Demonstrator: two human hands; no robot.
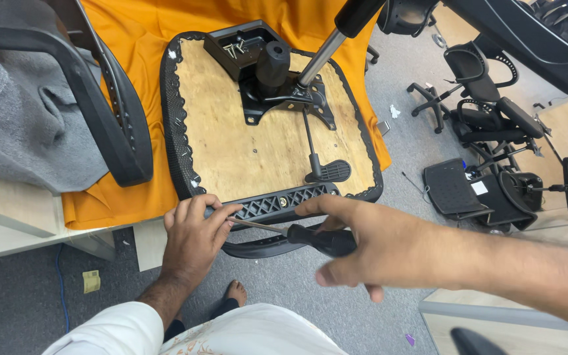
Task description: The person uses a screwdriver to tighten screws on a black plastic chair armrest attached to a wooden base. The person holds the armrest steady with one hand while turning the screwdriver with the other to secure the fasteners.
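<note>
Upturned chair seat on cloth-covered table, chair parts on floor right

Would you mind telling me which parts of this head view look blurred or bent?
Head view: the right hand and its screwdriver are smeared by motion blur; the left hand and upturned chair seat are sharp; the wide lens bows the edges; lighting even, shadows soft.

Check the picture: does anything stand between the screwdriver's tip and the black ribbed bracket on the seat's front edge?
Only the left hand: its fingers wrap the bracket where the screwdriver, held in the right hand, points. The tip itself is hidden there.
</note>
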